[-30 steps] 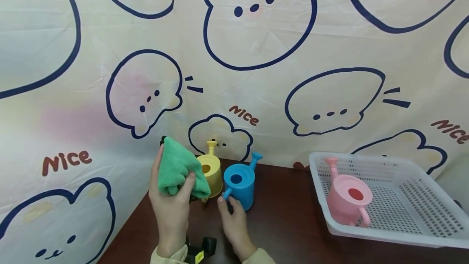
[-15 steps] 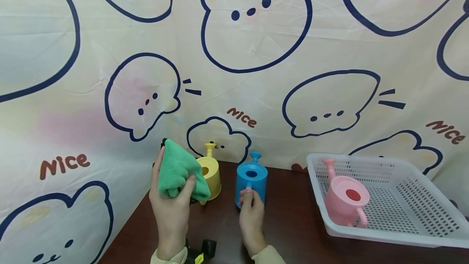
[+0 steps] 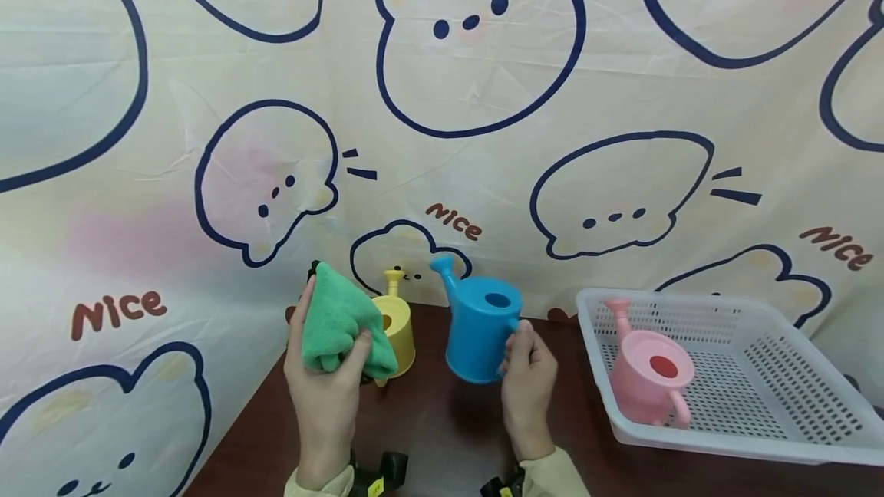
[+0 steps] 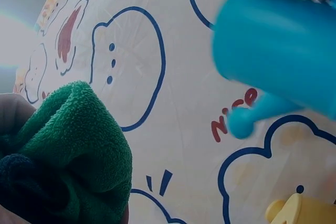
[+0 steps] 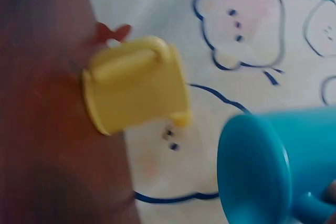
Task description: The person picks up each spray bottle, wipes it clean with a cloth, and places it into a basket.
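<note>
Holding the blue can (image 3: 476, 332) above the desk (image 3: 428, 443) seemed the present step; the right hand (image 3: 529, 386) had its grip curled round the handle (image 5: 311, 208), the left hand (image 3: 323, 397) gripped a green cloth (image 3: 340, 317), and the next move probably called for steady holding

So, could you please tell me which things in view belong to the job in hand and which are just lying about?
Seemingly part of the job:
green cloth, held in the left hand
blue watering can, gripped in the right hand

Apparently just lying about, as neither hand holds them:
yellow watering can
pink watering can, inside the white basket
</note>
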Demonstrator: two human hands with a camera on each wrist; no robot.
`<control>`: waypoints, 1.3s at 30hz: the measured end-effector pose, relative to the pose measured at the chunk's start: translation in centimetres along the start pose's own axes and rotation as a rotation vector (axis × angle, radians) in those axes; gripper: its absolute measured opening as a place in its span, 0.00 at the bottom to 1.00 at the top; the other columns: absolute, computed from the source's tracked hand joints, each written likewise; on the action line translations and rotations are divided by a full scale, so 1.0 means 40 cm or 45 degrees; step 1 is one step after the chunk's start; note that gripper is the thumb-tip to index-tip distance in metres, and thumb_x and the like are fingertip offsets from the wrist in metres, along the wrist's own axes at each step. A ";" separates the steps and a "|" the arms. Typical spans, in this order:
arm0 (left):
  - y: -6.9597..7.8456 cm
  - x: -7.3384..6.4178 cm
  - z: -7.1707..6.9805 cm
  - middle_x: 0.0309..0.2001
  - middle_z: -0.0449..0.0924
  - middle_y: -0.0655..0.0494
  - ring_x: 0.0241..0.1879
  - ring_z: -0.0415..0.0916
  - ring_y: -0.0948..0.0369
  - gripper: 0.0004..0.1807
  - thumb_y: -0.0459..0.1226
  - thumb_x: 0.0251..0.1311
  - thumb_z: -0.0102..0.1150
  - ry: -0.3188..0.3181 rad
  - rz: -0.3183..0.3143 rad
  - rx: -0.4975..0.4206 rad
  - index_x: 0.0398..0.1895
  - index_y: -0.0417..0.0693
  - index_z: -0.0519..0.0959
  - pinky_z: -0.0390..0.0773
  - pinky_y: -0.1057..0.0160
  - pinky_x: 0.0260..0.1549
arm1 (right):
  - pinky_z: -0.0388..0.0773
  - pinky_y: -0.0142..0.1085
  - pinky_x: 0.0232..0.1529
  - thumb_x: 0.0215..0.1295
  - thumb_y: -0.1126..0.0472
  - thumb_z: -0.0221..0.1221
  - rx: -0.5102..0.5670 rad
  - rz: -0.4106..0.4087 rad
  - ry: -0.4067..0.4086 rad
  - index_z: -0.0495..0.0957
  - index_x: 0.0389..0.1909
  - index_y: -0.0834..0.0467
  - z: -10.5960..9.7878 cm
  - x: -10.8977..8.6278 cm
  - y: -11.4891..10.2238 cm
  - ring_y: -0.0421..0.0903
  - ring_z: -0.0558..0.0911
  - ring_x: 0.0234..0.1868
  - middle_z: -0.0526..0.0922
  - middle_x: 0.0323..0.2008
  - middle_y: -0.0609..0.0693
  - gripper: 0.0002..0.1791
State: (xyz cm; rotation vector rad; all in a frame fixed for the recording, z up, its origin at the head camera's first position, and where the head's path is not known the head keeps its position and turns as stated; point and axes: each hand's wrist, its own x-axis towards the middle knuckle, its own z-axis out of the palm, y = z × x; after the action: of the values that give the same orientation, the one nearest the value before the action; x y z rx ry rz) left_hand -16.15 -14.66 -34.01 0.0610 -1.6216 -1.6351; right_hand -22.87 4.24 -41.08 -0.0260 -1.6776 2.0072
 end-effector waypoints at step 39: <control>-0.047 -0.072 0.113 0.52 0.82 0.58 0.51 0.78 0.61 0.52 0.26 0.39 0.84 -0.601 0.350 0.330 0.72 0.64 0.75 0.81 0.52 0.49 | 0.62 0.30 0.20 0.84 0.48 0.49 0.161 0.142 -0.204 0.68 0.22 0.59 -0.133 0.047 -0.194 0.42 0.63 0.15 0.61 0.14 0.46 0.27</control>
State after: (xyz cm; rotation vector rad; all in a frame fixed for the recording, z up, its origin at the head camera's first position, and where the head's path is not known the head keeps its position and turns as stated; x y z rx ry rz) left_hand -17.65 -9.69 -36.24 -0.4268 -2.0842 -1.2794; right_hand -19.83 10.59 -34.57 0.0899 -1.6738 2.2478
